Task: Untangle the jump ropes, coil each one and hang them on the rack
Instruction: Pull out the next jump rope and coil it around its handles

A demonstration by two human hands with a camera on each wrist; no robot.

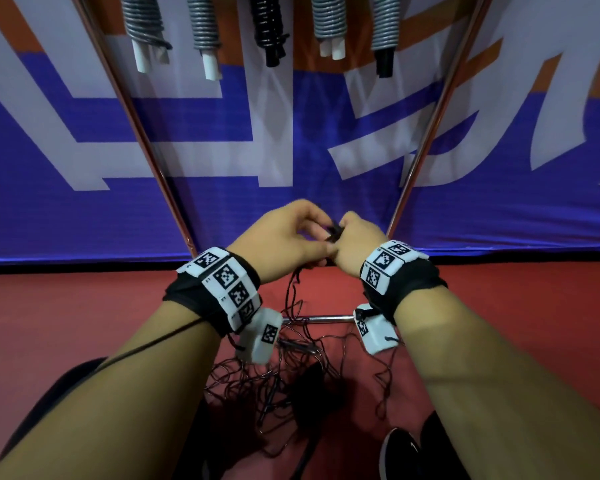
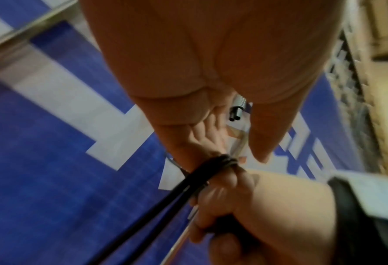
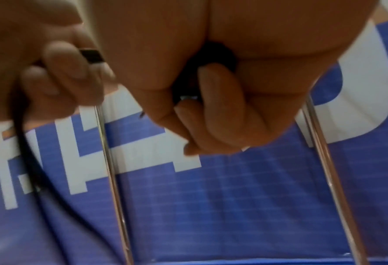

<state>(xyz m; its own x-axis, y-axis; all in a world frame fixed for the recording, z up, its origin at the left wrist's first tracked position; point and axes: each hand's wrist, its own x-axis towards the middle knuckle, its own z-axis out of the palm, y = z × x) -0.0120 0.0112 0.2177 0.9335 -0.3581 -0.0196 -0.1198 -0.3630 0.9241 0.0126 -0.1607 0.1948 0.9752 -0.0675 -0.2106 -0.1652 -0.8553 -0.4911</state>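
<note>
Right hand [image 1: 355, 245] is the anchor: grip clenched around a black bundle, looks like the jump rope [image 2: 222, 159] handles with turns of cord on them. In the left wrist view several black wraps sit tight over the right fingers [image 2: 229, 181]. Left hand [image 1: 284, 242] pinches the cord just beside it, fingers curled, probably feeding each turn so the coil stays tight. Judgement: mid-coil, not yet ready to hang.

Bundle's long axis can't be read cleanly, it's mostly hidden in the fist. Free cord runs down from the hands to the floor [image 1: 84, 306], roughly vertical, slack.

Below, a tangled pile [image 1: 291, 375] of thin dark cord lies on the floor around the rack's bottom bar [image 1: 317, 319]. Above, coiled ropes [image 1: 203, 26] hang handles-down, long axes vertical. The rack's uprights [image 1: 146, 140] flank the hands.
</note>
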